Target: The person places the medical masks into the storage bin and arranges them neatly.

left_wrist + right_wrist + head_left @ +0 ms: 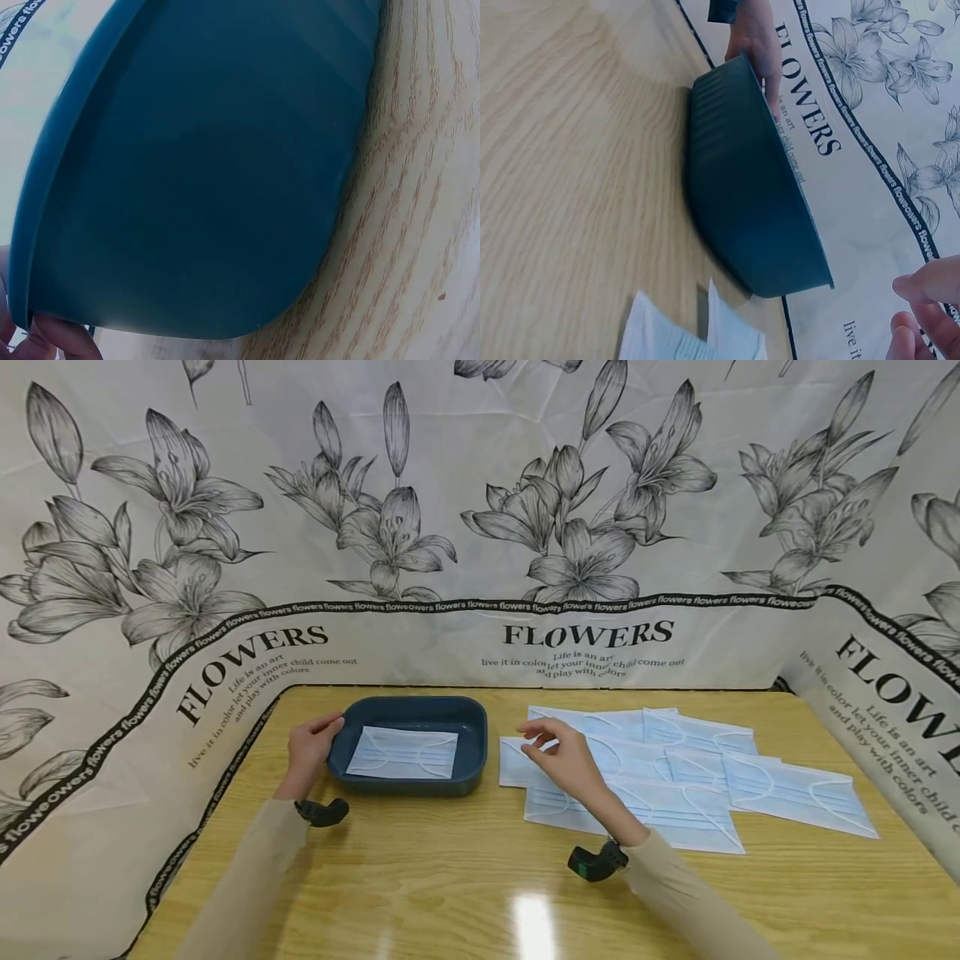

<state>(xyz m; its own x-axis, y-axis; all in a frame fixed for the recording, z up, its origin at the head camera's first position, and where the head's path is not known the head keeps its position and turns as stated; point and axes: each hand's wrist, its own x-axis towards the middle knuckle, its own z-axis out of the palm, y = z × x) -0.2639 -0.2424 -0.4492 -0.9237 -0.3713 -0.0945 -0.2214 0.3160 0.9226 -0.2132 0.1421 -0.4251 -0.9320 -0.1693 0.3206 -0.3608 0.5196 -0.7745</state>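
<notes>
My left hand (309,752) pinches the left rim of a dark blue plastic basin (408,787); in the left wrist view its fingers (71,337) sit at the rim's corner. One light blue face mask (401,753) with white ear loops lies flat inside the basin. To the right, my right hand (564,762) hovers over the left side of a spread of several face masks (660,814), fingers loosely bent and nothing between them. The right wrist view shows its fingertips (922,285) apart from the basin, with mask edges (667,334) below.
All of this rests on a wood-grain table (420,877). A white cloth (420,652) printed with flowers and lettering stands behind the table and along both sides. Each wrist wears a black band device (596,862).
</notes>
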